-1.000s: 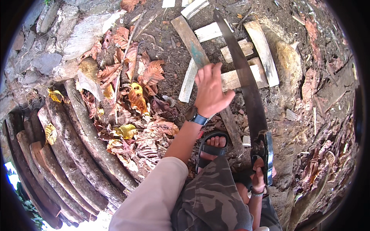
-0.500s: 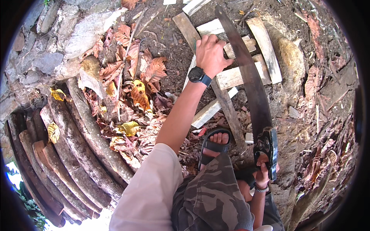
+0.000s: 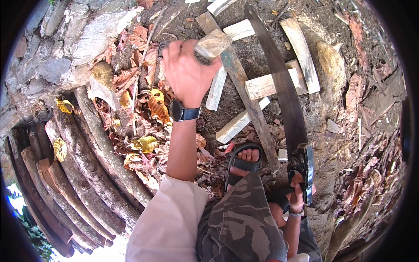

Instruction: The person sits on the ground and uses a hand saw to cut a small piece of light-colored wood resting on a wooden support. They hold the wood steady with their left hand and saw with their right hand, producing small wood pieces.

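My left hand [image 3: 187, 74], with a dark watch on the wrist, is raised over the leaf litter with its fingers around a short wood block [image 3: 212, 43]. My right hand [image 3: 297, 197] grips the handle of a handsaw [image 3: 286, 94]. The saw's long dark blade points away from me, toward the top of the view. Beneath the blade, a pale split block [image 3: 258, 88] lies on the ground. A long narrow wood strip [image 3: 244, 87] runs diagonally to its left. Another pale piece [image 3: 301, 54] lies right of the blade.
A stack of round logs [image 3: 91, 153] stands at the left, below a stone wall [image 3: 87, 39]. Dry brown and yellow leaves [image 3: 152, 105] cover the ground in between. My sandalled foot [image 3: 244, 163] is close to a small split piece [image 3: 240, 126]. Bark pieces lie at the right.
My left hand has picked up the wood block beside the saw blade and carried it left, up off the ground. My right hand and the handsaw have hardly moved.
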Demonstrator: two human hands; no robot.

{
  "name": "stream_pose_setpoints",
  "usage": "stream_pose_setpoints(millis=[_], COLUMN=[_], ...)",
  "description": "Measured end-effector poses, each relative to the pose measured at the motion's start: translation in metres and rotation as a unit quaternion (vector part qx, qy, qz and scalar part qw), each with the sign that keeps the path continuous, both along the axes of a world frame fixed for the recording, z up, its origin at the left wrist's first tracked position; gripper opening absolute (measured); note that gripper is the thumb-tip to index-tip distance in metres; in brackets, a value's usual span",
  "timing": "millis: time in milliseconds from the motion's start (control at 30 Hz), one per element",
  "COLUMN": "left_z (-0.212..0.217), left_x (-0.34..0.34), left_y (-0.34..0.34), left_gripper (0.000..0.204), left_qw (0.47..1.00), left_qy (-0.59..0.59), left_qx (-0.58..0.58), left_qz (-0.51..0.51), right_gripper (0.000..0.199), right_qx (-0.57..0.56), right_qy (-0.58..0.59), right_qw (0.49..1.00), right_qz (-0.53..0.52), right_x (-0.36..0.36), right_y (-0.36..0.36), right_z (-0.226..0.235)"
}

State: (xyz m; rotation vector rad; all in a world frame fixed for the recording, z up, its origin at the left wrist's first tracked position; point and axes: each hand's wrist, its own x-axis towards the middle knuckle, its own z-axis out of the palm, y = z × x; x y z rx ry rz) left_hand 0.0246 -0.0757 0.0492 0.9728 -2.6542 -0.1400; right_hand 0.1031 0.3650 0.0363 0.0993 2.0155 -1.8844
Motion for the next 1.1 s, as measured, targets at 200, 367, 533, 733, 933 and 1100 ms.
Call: stream_pose_setpoints(millis=[200,367,533,733,933,1100], left_z=[-0.013,-0.039,-0.057,-0.076,-0.077,-0.09], left_x=[0.025,0.02,0.003,0.0,0.002,-0.003], left_y=[0.026,0.084,0.11,0.116,0.114,0.117], left_gripper=[0.083,0.074,0.073,0.064,0.048,0.028], left_qw=[0.998,0.973,0.961,0.963,0.972,0.968], left_qy=[-0.035,-0.009,-0.029,-0.049,-0.052,-0.05], left_qx=[-0.032,0.137,0.132,0.134,0.102,0.072], left_qz=[0.037,-0.184,-0.242,-0.23,-0.207,-0.234], right_gripper=[0.03,0.026,0.026,0.024,0.023,0.022], right_qx=[0.152,0.223,0.205,0.147,0.195,0.184], right_qy=[0.05,0.023,0.014,-0.016,0.075,0.035], right_qw=[0.984,0.956,0.962,0.972,0.959,0.967], right_qz=[0.084,0.192,0.181,0.181,0.192,0.173], right_x=[0.01,0.01,0.01,0.001,0.02,0.031], right_y=[0.016,0.027,0.02,0.0,0.033,0.041], right_z=[-0.001,0.003,0.01,0.029,0.05,0.065])
